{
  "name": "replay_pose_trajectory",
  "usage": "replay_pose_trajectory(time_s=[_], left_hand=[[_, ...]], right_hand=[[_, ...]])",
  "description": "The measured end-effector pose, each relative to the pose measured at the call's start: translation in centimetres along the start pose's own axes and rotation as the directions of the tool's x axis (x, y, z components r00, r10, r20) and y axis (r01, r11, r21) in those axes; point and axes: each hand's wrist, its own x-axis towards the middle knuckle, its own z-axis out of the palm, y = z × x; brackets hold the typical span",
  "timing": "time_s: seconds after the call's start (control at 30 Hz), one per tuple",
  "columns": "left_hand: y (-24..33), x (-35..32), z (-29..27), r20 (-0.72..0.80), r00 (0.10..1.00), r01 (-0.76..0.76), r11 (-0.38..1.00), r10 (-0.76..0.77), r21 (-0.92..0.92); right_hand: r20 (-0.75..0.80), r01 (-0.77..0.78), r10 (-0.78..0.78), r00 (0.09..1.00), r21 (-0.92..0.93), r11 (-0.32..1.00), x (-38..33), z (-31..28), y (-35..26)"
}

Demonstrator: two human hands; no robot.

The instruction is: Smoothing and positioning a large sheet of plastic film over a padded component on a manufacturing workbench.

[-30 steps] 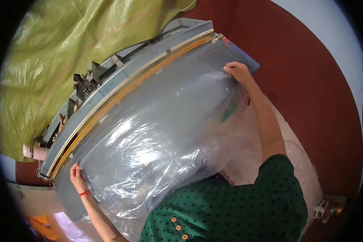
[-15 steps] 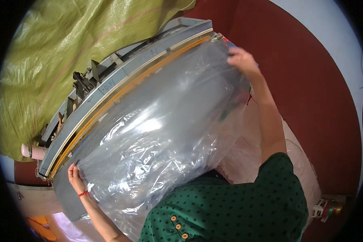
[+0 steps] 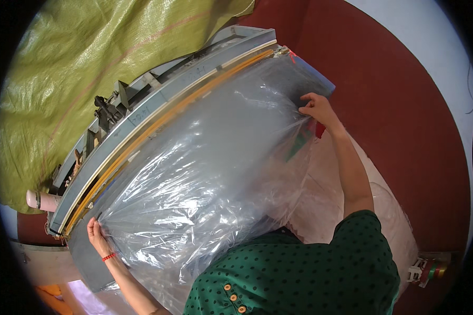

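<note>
A wide sheet of clear plastic film lies across the grey work surface and hangs over its near edge against my green dotted garment. My left hand, with a red bead bracelet at its wrist, pinches the film's left corner. At the far right, my right hand pinches the film's right edge between thumb and fingertips. Creases fan out from the left hand, and the film looks drawn taut between both hands. Whether the film is one layer or several, I cannot tell.
Behind the film runs a long grey metal machine bar with an orange strip along its front. A pink cylinder stands at its left end. Yellow-green woven sheeting lies beyond. A pale sack-like bundle sits at the right.
My right hand has come down and nearer along the film's right side, uncovering the blue corner of the surface. My left hand has hardly moved. The film's creases have shifted and stretched.
</note>
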Motion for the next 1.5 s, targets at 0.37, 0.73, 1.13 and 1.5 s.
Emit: replay_pose_trajectory(time_s=[0.37,0.73,1.13,1.5], left_hand=[[1.1,-0.7,1.0,-0.080,0.996,0.036,0.999,-0.033,0.027],[-0.9,0.8,-2.3,-0.087,0.996,-0.010,1.000,0.010,0.006],[0.5,0.5,-0.7,-0.051,0.999,-0.021,1.000,0.020,-0.006],[12.6,-2.2,-7.9,0.425,0.650,0.131,0.644,-0.630,0.754]], right_hand=[[-0.359,0.012,-0.125,0.925,-0.302,0.953,9.6,8.0,-7.2],[-0.520,0.090,-0.260,0.814,-0.329,0.940,10.8,12.4,-4.2],[-0.439,0.108,-0.319,0.840,-0.442,0.891,11.1,14.0,-4.9],[-0.396,-0.001,-0.248,0.884,-0.533,0.846,11.7,6.0,0.3]])
